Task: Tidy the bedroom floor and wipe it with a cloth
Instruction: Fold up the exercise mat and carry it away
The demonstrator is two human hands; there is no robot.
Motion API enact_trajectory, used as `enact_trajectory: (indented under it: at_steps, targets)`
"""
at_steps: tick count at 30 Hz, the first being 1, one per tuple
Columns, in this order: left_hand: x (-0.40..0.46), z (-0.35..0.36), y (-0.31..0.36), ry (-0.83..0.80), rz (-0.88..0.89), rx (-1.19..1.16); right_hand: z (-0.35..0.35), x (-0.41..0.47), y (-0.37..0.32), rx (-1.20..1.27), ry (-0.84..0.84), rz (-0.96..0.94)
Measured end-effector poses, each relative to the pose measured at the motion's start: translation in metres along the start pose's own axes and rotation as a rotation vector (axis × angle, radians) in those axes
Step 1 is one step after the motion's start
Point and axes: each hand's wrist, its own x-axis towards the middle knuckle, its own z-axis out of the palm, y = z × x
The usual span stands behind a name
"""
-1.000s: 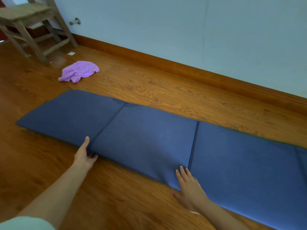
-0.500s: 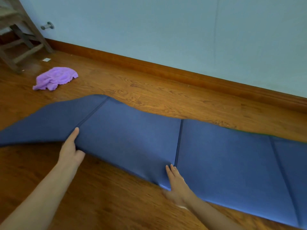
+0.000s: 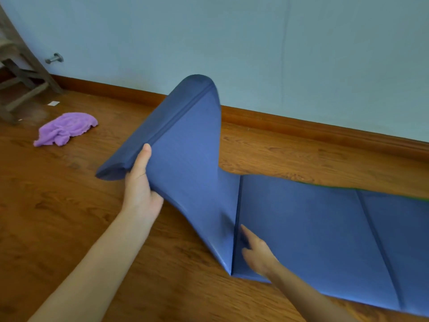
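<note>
The long dark-blue folding foam mat [image 3: 313, 219] runs left to right across the wooden floor [image 3: 69, 205] — its left end raised, gripped by the left hand [image 3: 141, 189]; the right hand [image 3: 256, 252], fingers straight, presses flat beside the nearer crease — the fold goes rightward

Both forearms are bare to the frame edge. The left hand [image 3: 141, 194] and right hand [image 3: 258, 253] carry no gloves. No sleeve, ring or watch is visible.
</note>
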Motion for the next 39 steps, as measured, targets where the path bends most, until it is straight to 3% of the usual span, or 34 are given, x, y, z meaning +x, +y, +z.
enact_trajectory:
  at_steps: [11, 18, 27, 34, 39]
  targets:
    - [-0.052, 0.053, -0.068, -0.018, -0.179, 0.054, -0.061, 0.001, 0.033, 0.305, 0.324, 0.135]
    - [-0.066, 0.066, -0.086, -0.031, -0.224, 0.091, -0.085, -0.008, 0.041, 0.371, 0.346, 0.114]
    - [-0.047, 0.051, -0.046, -0.046, -0.129, 0.069, -0.074, -0.01, 0.034, 0.293, 0.219, 0.052]
    - [-0.076, 0.075, -0.087, -0.132, -0.109, 0.067, -0.102, -0.008, 0.037, 0.354, 0.383, 0.063]
    - [-0.11, 0.1, -0.149, -0.223, -0.063, 0.302, -0.143, -0.025, 0.074, 0.371, 0.54, 0.148]
